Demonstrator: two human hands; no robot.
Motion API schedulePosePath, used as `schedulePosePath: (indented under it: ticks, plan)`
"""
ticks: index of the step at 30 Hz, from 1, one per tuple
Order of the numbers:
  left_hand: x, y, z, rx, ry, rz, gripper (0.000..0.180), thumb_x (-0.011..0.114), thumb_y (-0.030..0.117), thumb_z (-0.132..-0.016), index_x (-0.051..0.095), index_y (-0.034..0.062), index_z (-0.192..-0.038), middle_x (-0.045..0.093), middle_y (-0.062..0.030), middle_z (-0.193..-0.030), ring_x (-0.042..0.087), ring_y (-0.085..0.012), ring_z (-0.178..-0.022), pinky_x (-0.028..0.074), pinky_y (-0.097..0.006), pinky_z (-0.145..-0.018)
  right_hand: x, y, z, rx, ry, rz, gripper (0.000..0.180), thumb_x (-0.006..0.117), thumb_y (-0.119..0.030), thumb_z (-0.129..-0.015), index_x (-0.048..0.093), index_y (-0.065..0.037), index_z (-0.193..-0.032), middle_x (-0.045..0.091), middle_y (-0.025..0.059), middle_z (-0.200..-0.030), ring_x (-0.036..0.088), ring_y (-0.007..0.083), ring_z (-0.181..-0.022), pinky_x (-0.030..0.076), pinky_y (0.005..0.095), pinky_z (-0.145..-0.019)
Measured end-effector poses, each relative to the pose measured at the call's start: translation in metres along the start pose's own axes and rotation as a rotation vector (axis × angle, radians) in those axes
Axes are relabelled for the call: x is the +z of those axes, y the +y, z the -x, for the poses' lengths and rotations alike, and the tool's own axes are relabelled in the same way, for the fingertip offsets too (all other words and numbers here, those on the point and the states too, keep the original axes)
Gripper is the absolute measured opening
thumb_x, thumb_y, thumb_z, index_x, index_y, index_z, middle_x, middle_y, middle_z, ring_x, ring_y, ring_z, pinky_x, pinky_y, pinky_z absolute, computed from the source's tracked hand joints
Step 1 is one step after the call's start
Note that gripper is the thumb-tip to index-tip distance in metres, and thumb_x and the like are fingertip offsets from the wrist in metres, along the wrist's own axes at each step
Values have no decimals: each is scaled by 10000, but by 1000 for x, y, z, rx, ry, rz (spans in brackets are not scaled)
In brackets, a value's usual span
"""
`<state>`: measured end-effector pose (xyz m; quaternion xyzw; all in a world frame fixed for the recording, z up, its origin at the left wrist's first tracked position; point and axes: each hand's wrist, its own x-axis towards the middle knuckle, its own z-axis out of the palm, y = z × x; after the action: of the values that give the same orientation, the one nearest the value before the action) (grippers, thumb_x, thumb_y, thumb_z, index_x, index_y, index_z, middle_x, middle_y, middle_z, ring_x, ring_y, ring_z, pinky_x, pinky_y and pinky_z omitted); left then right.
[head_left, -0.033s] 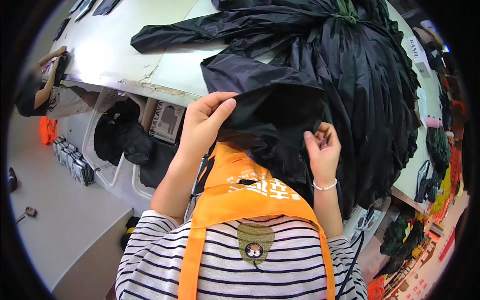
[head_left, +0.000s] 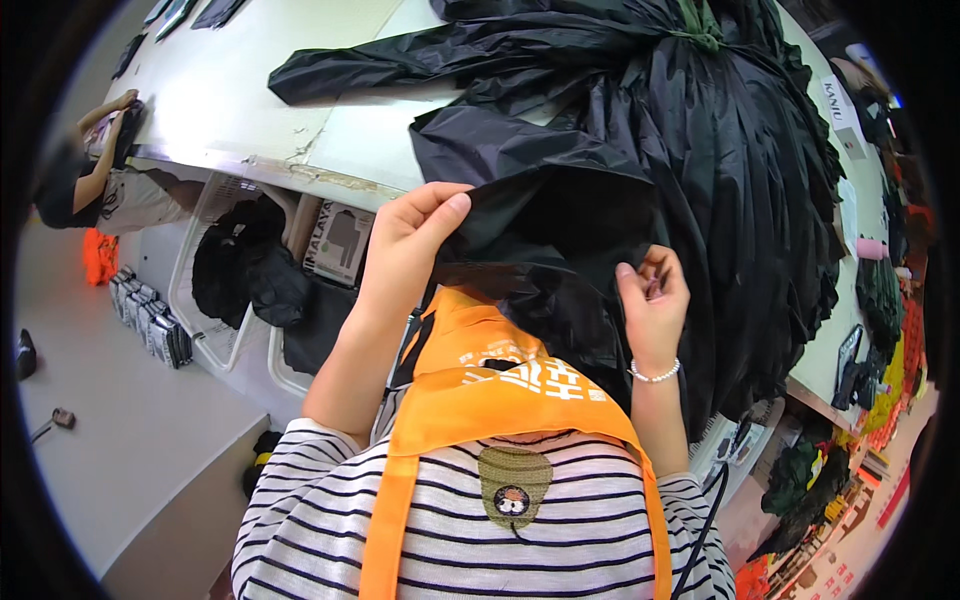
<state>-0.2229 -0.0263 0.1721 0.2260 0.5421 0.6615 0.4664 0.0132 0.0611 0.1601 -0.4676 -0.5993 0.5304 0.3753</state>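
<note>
Stretched between my hands is the edge of a thin, shiny black garment (head_left: 560,215), its opening spread to show a dark inside. My left hand (head_left: 412,232) pinches the left side of that edge between thumb and fingers. On the right side, my right hand (head_left: 655,300) has its fingers curled and closed at the fabric's edge. The garment's lower folds hang in front of my orange apron (head_left: 480,370). Beside it on the right drapes a large bundle of black garments (head_left: 740,200), gathered by a green tie (head_left: 697,28). A black sleeve-like length (head_left: 350,75) lies out to the left.
The pale worktable (head_left: 240,100) has a worn front edge. Under it stand a white basket (head_left: 180,285) of black cloth and a printed box (head_left: 338,240). Another person (head_left: 90,180) works at the far left. A pink thread spool (head_left: 872,248) sits at right.
</note>
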Motion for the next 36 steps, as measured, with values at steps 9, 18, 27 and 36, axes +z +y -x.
schedulePosePath:
  ticks: [9, 18, 27, 36]
  plan:
    - [-7, 0, 8, 28, 67, 120, 374, 585, 60, -895, 532, 59, -1266, 484, 103, -658, 388, 20, -534, 296, -145, -509, -17, -12, 4, -102, -24, 323, 328, 704, 43, -759, 561, -15, -1049, 556, 14, -910, 532, 62, -796, 424, 169, -684]
    - [9, 20, 40, 32, -343, -132, 969, 553, -173, -674, 97, 66, -1495, 622, -89, -1058, 578, -138, -995, 414, -272, -893, 65, -77, -43, -670, -624, 339, 505, 718, -1, -731, 562, -68, -1207, 562, 66, -1208, 605, 140, -761, 489, 239, -601]
    - [-24, 25, 39, 5, -152, -10, 727, 553, -111, -759, 268, 25, -1414, 650, -124, -953, 580, -86, -797, 461, -205, -695, 83, -49, -60, -234, -846, 192, 180, 625, -153, -880, 559, -18, -782, 451, -38, -655, 391, 42, -623, 347, 222, -549]
    - [-35, 29, 36, 3, -20, -110, 551, 532, -92, -752, 453, -13, -1292, 635, -32, -748, 575, -44, -672, 431, -155, -639, 82, -40, -46, 104, -804, -97, 249, 542, -229, -951, 533, -56, -773, 431, -87, -717, 359, 17, -671, 334, 193, -620]
